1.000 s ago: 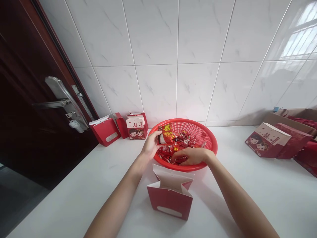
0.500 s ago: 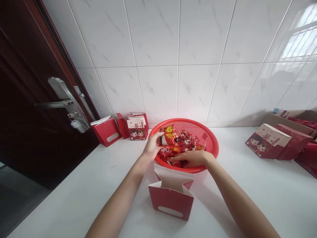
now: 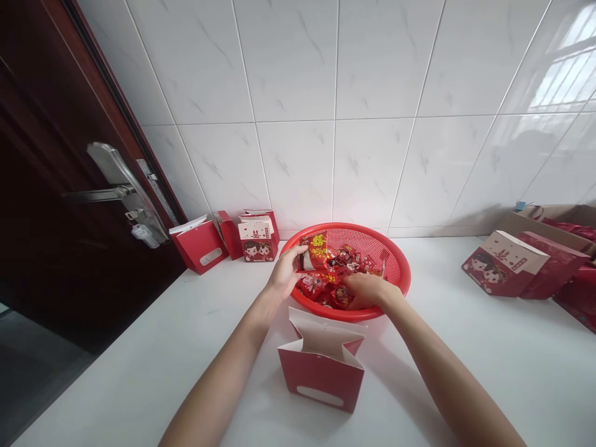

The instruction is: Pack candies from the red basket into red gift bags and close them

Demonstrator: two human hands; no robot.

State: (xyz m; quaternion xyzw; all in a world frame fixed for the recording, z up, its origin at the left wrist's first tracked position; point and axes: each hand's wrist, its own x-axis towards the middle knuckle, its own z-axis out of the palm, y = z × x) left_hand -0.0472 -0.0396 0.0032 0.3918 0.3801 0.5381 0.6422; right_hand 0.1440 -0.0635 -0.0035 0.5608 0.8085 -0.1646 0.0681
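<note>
My left hand (image 3: 286, 271) is closed on a red candy packet (image 3: 318, 249) with gold characters, held over the left side of a red plastic basket (image 3: 401, 273). Inside the basket lie several red-wrapped candies (image 3: 342, 297). My right hand (image 3: 365, 290) reaches down among them, fingers pointing into the pile. Its fingertips are hidden, so whether it grips a candy does not show. In front of the basket a red paper gift box (image 3: 321, 379) stands upright with its top open, touched by neither hand.
Red gift boxes stand by the wall at the left, one a plain red box (image 3: 200, 246), another a printed box (image 3: 257, 242). At the right lie another printed box (image 3: 503, 264) and a cardboard carton (image 3: 510, 218). A dark door (image 3: 56, 186) borders the white table (image 3: 162, 366).
My right hand has drawn back to the right within the basket, its fingers now bent down into the candies. The left hand still holds its packet in nearly the same place.
</note>
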